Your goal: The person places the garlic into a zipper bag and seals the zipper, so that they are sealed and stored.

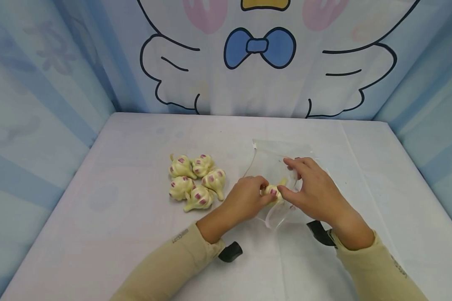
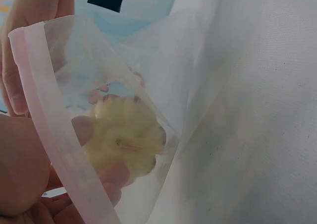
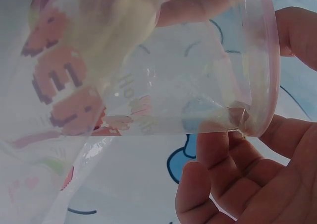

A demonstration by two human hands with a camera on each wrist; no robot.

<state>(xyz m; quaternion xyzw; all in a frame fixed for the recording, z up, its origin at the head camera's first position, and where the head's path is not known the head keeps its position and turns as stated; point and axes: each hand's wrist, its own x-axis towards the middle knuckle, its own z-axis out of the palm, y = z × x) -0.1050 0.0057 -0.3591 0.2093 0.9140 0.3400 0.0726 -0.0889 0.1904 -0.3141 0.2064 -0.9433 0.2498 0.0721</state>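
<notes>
Just right of the frame's centre in the head view, the left hand (image 1: 248,196) pinches 1 garlic bulb (image 1: 272,191) at the mouth of a clear zip bag (image 1: 275,159) lying on the tabletop (image 1: 116,234). The right hand (image 1: 312,190) grips the bag's rim, fingers curled round it. In the left wrist view the bulb (image 2: 126,135) shows through the plastic. A cluster of 5 garlic bulbs (image 1: 193,182) sits left of centre, near the left hand.

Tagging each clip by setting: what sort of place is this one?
Probably a staged recording booth, not a kitchen: a white cloth-covered table walled by a cartoon-bird printed backdrop, with toy-like plastic garlic bulbs and a clear zip-top plastic bag.
</notes>
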